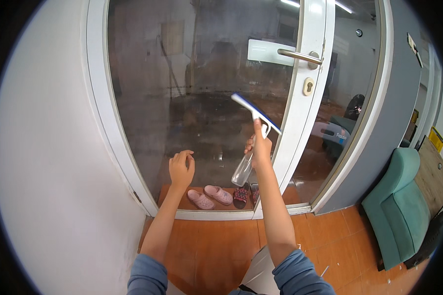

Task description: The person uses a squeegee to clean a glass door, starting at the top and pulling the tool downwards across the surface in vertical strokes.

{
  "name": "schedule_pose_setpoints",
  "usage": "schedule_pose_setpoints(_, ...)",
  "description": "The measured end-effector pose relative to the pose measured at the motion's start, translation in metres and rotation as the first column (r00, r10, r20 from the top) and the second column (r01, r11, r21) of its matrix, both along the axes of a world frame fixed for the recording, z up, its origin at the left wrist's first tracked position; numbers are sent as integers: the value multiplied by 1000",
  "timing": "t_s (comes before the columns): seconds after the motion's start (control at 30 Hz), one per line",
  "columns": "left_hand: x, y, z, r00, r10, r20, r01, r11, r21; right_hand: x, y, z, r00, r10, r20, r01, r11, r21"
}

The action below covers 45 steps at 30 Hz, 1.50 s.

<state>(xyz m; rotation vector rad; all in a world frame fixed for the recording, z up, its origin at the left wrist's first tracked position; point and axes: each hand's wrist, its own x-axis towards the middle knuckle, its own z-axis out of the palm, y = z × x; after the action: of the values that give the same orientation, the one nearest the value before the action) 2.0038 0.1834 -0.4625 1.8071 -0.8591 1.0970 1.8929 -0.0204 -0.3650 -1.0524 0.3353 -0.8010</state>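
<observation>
My right hand [262, 147] grips a white spray squeegee [257, 112] by its neck, in front of the lower right part of the glass door pane [206, 110]. The squeegee's blue-edged blade slants down to the right, and its clear bottle [242, 171] hangs below the hand. My left hand [181, 169] is raised before the lower left of the pane, fingers loosely curled and apart, with nothing visible in it. Above and to the right of the squeegee is the metal door handle [299, 56] on the white frame.
Pink clogs [218, 194] and patterned slippers [240, 197] lie on the step behind the glass. A white wall [59, 147] stands close on the left. On the right, a green upholstered chair [406, 210] stands on the orange tile floor [214, 247], where small scraps lie.
</observation>
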Motion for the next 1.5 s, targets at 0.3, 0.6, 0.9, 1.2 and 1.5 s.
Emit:
schedule_pose_setpoints(0.3,-9,-16,14,1000,-7,6,6,999,50,6,-56,-3,947,61,315,-215,849,483)
schedule_pose_setpoints(0.6,-8,-12,27,1000,-3,26,2,997,73,27,-34,3,948,-39,316,-135,850,509)
schedule_pose_setpoints(0.9,30,71,22,988,153,-8,-151,980,129,59,23,-8,978,-92,187,-6,885,466)
schedule_pose_setpoints(1.2,94,160,23,914,404,-51,-397,912,100,125,158,-27,998,20,57,-34,967,251)
schedule_pose_setpoints(1.5,142,212,4,927,236,-292,-151,946,286,184,278,-38,1000,7,8,-7,999,40)
